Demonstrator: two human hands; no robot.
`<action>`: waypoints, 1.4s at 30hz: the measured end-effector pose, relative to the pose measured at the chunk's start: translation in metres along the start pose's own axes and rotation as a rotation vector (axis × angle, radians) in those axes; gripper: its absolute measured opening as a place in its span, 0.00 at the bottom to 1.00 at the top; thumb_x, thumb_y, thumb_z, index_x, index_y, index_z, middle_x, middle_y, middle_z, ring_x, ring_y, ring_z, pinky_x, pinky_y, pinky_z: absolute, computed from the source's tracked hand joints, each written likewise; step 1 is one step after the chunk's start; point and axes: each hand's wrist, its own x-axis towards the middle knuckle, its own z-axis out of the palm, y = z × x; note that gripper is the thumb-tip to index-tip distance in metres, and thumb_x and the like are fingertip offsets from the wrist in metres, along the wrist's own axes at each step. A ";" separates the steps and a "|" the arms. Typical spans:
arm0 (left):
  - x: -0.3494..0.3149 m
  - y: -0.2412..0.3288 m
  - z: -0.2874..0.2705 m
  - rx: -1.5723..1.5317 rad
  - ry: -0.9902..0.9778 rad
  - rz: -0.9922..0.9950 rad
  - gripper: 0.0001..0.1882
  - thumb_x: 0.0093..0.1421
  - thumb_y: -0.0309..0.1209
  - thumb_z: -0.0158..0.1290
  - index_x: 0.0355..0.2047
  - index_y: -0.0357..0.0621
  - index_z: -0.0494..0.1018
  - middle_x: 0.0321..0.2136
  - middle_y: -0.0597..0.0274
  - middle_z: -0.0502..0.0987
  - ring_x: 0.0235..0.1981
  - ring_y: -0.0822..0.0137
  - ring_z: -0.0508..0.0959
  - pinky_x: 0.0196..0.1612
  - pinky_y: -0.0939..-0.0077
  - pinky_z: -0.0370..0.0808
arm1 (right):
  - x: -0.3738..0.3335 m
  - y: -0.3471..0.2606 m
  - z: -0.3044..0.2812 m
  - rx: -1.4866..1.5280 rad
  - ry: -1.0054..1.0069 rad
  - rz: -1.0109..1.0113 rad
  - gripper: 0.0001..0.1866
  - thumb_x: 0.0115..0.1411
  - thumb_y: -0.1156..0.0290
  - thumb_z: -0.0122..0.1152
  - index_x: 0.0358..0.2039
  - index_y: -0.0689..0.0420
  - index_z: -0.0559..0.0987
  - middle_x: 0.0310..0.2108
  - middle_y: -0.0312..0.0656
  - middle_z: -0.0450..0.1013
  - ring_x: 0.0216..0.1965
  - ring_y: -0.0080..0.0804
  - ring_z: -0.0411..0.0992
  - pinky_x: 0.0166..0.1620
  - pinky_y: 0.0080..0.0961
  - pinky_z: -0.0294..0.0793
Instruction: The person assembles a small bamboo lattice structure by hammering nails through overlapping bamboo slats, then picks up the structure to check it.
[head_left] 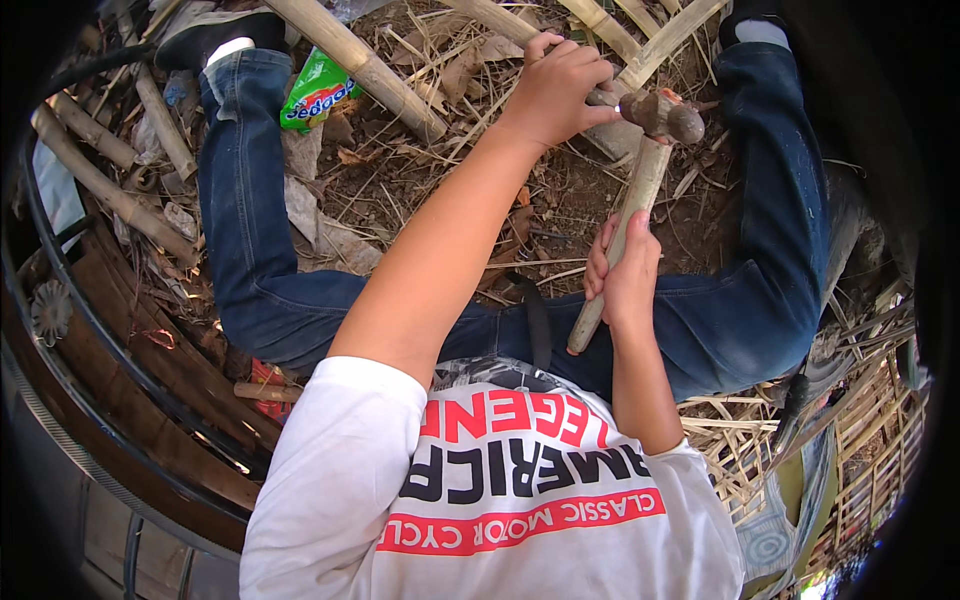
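My right hand is wrapped around the pale wooden handle of a hammer. Its rusty, rounded metal head lies just beyond the fingertips of my left hand. That left hand is closed over a bamboo pole, which runs in from the upper edge and shows again past the fingers, beside the hammer head. My left palm hides the pole's middle. Whether the hammer head touches the pole I cannot tell. Another split bamboo piece slants down toward the hammer head.
My legs in jeans are spread around the work spot. Between them are soil and dry straw. A thick bamboo pole and a green plastic packet lie at upper left. Curved black metal bars stand at left, woven bamboo strips at right.
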 end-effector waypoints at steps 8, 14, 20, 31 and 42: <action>0.002 0.003 -0.001 -0.029 -0.003 0.008 0.17 0.40 0.45 0.67 0.25 0.54 0.72 0.25 0.76 0.72 0.36 0.70 0.74 0.54 0.65 0.56 | 0.013 0.004 -0.004 -0.019 0.018 0.039 0.30 0.68 0.42 0.34 0.26 0.59 0.65 0.10 0.34 0.56 0.08 0.21 0.56 0.12 0.20 0.58; 0.002 0.002 0.000 -0.056 0.038 -0.003 0.17 0.38 0.42 0.68 0.25 0.54 0.73 0.25 0.77 0.72 0.35 0.71 0.75 0.54 0.65 0.56 | -0.003 -0.003 -0.008 0.095 -0.024 -0.113 0.31 0.67 0.41 0.33 0.28 0.60 0.65 0.11 0.35 0.57 0.09 0.20 0.56 0.13 0.19 0.58; -0.001 0.001 0.001 -0.008 -0.018 0.000 0.18 0.39 0.45 0.67 0.27 0.54 0.74 0.26 0.76 0.73 0.37 0.71 0.74 0.55 0.65 0.56 | 0.011 0.003 -0.002 -0.051 0.011 0.001 0.31 0.67 0.41 0.34 0.26 0.59 0.66 0.11 0.34 0.57 0.08 0.21 0.56 0.12 0.19 0.58; 0.000 0.000 0.000 -0.017 -0.009 -0.023 0.16 0.39 0.41 0.68 0.25 0.54 0.72 0.25 0.78 0.73 0.36 0.71 0.74 0.54 0.66 0.56 | 0.009 0.003 0.001 -0.038 -0.014 0.021 0.29 0.68 0.42 0.34 0.27 0.58 0.64 0.11 0.33 0.56 0.08 0.20 0.55 0.12 0.19 0.58; 0.003 0.002 -0.004 -0.024 -0.021 -0.006 0.19 0.40 0.48 0.66 0.25 0.54 0.73 0.24 0.75 0.72 0.35 0.70 0.74 0.54 0.65 0.55 | 0.009 0.005 -0.002 -0.022 0.023 0.012 0.29 0.68 0.43 0.35 0.27 0.59 0.65 0.11 0.34 0.57 0.08 0.21 0.56 0.11 0.19 0.58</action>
